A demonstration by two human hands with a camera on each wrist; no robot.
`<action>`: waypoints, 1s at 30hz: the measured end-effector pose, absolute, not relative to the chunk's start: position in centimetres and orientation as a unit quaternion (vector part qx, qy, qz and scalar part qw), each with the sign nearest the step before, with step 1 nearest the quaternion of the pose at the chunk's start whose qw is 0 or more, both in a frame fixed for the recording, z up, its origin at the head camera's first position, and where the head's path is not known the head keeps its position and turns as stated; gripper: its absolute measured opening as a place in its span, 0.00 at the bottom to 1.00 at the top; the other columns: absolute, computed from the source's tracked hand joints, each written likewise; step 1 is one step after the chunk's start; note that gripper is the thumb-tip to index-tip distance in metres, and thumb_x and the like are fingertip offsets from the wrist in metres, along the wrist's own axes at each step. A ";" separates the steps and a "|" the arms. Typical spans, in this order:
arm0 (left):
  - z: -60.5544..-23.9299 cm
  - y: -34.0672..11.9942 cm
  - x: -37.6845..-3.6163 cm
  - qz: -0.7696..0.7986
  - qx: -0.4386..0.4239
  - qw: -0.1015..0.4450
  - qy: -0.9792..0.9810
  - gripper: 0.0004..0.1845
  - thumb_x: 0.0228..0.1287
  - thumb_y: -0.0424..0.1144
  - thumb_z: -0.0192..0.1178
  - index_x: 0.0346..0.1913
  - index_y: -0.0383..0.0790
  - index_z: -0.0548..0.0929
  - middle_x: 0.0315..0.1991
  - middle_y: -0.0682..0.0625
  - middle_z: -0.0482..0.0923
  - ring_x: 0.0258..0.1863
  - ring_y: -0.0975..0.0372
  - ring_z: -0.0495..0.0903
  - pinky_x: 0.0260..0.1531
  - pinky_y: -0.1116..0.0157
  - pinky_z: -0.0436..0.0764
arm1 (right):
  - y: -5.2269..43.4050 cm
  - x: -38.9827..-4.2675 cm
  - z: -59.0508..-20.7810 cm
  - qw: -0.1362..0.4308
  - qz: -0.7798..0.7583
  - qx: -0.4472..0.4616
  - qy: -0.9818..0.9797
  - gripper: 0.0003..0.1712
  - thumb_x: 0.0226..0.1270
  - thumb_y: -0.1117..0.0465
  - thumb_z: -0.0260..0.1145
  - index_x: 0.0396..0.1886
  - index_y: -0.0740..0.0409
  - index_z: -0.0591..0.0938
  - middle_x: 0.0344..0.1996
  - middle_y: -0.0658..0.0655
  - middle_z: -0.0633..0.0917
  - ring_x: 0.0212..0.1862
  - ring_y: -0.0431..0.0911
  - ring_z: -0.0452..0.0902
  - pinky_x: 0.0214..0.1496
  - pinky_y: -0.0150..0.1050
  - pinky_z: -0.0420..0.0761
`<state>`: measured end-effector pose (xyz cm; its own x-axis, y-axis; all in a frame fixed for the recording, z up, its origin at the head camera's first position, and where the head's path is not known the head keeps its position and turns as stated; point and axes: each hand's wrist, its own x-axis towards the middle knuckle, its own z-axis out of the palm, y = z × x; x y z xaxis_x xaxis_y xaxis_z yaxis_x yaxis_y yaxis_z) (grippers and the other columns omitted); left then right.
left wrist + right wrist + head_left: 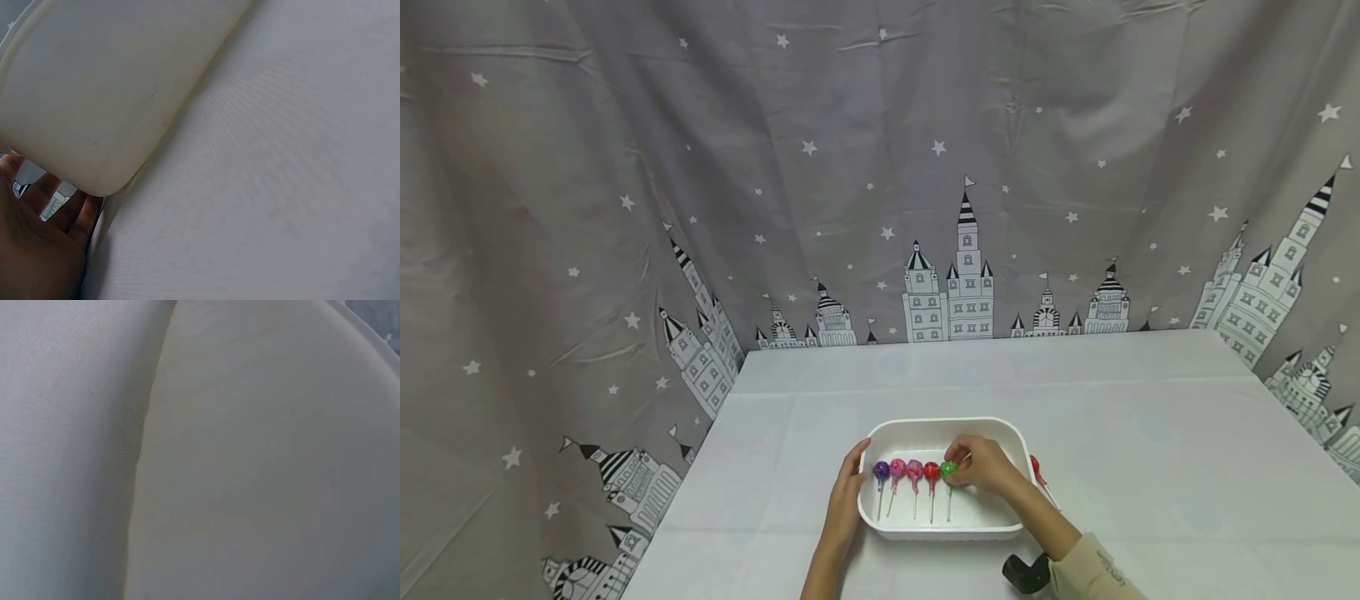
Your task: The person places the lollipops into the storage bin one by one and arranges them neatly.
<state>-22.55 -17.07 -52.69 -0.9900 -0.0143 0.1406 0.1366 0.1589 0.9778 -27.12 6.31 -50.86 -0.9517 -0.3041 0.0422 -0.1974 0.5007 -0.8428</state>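
A white tray (pixel 955 530) stands on the table with several lollipops in a row inside it. From the left come a purple lollipop (pixel 882 472), two pink ones (pixel 897 468), a red one (pixel 932 472) and a green lollipop (pixel 948 469); their sticks point toward me. My right hand (pixel 988 467) reaches over the tray's right rim and pinches the green lollipop by its head. At the tray's left end, my left hand (pixel 844 500) grips the rim; the left wrist view shows its fingers (pixel 75 219) against the tray's outer wall (pixel 125 94). The right wrist view shows only tray wall and cloth, no hand.
Just outside the tray's right end lies another red lollipop (pixel 1037 471), partly hidden by my right forearm. A black device (pixel 1026 575) sits at the right sleeve. White cloth (pixel 1150 433) covers the table, and a grey castle-print curtain (pixel 865 192) hangs behind it.
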 end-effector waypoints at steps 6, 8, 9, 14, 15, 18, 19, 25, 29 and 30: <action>-52.0 -17.0 -22.2 -0.658 -0.039 0.055 -0.750 0.27 0.63 0.26 0.38 0.66 0.38 0.64 0.69 0.37 0.53 0.69 0.46 0.47 0.67 0.51 0.44 | 6.3 -26.9 -50.9 0.058 -0.480 -0.142 0.864 0.17 0.39 0.72 0.75 0.33 0.63 0.80 0.26 0.52 0.79 0.29 0.42 0.76 0.31 0.32 0.78; -51.2 -16.8 -21.9 -0.657 -0.039 0.053 -0.751 0.27 0.63 0.25 0.37 0.66 0.36 0.63 0.69 0.36 0.53 0.69 0.46 0.47 0.67 0.51 0.44 | 6.3 -26.8 -50.9 0.055 -0.480 -0.140 0.864 0.18 0.39 0.72 0.74 0.34 0.63 0.80 0.27 0.52 0.79 0.29 0.43 0.76 0.31 0.33 0.78; -51.0 -16.7 -21.7 -0.655 -0.040 0.053 -0.753 0.27 0.63 0.25 0.37 0.66 0.35 0.63 0.69 0.36 0.53 0.69 0.46 0.47 0.67 0.51 0.45 | 6.3 -26.8 -50.9 0.053 -0.479 -0.138 0.865 0.19 0.39 0.72 0.74 0.34 0.63 0.80 0.27 0.52 0.79 0.30 0.44 0.76 0.32 0.33 0.78; -50.6 -16.6 -21.6 -0.647 -0.032 0.045 -0.761 0.27 0.64 0.26 0.37 0.66 0.36 0.62 0.69 0.36 0.52 0.69 0.47 0.47 0.67 0.52 0.46 | 6.3 -26.8 -50.8 0.035 -0.471 -0.120 0.873 0.19 0.39 0.72 0.74 0.35 0.62 0.79 0.27 0.53 0.79 0.30 0.43 0.75 0.33 0.34 0.78; -50.6 -16.6 -21.7 -0.646 -0.031 0.045 -0.761 0.26 0.64 0.26 0.37 0.66 0.35 0.62 0.69 0.36 0.52 0.69 0.47 0.47 0.67 0.52 0.46 | 6.3 -26.8 -50.8 0.031 -0.468 -0.116 0.875 0.19 0.40 0.72 0.74 0.35 0.61 0.79 0.27 0.53 0.79 0.30 0.43 0.75 0.34 0.35 0.78; -50.7 -16.7 -21.7 -0.648 -0.031 0.045 -0.760 0.27 0.64 0.26 0.37 0.66 0.36 0.62 0.69 0.36 0.52 0.69 0.47 0.47 0.67 0.52 0.46 | 6.3 -26.9 -50.8 0.021 -0.466 -0.109 0.878 0.19 0.40 0.73 0.74 0.36 0.61 0.80 0.27 0.53 0.79 0.31 0.44 0.75 0.35 0.35 0.78; -50.8 -16.7 -21.7 -0.648 -0.032 0.046 -0.760 0.27 0.64 0.26 0.37 0.66 0.36 0.62 0.69 0.36 0.52 0.69 0.46 0.47 0.67 0.51 0.46 | 6.2 -27.0 -50.8 0.019 -0.466 -0.109 0.878 0.19 0.41 0.73 0.73 0.36 0.61 0.80 0.27 0.53 0.79 0.32 0.44 0.76 0.36 0.36 0.79; -52.6 -17.1 -22.5 -0.652 -0.042 0.052 -0.755 0.27 0.63 0.26 0.37 0.67 0.38 0.62 0.69 0.37 0.51 0.69 0.46 0.45 0.66 0.49 0.44 | 6.5 -26.7 -49.9 0.011 -0.485 -0.110 0.868 0.15 0.45 0.73 0.71 0.36 0.63 0.81 0.32 0.56 0.82 0.34 0.46 0.78 0.34 0.35 0.80; -54.1 -17.4 -23.2 -0.644 -0.037 0.060 -0.762 0.28 0.63 0.28 0.37 0.67 0.43 0.64 0.70 0.41 0.53 0.70 0.48 0.46 0.67 0.52 0.44 | 7.2 -26.4 -49.0 0.007 -0.491 -0.124 0.862 0.12 0.50 0.69 0.69 0.37 0.63 0.81 0.34 0.56 0.83 0.35 0.46 0.79 0.32 0.33 0.79; -54.3 -17.4 -23.3 -0.641 -0.036 0.062 -0.764 0.28 0.63 0.29 0.37 0.66 0.44 0.64 0.70 0.42 0.53 0.70 0.49 0.46 0.67 0.52 0.44 | 7.4 -26.3 -48.7 0.007 -0.494 -0.125 0.860 0.12 0.51 0.68 0.69 0.37 0.63 0.81 0.34 0.56 0.83 0.35 0.46 0.79 0.32 0.33 0.79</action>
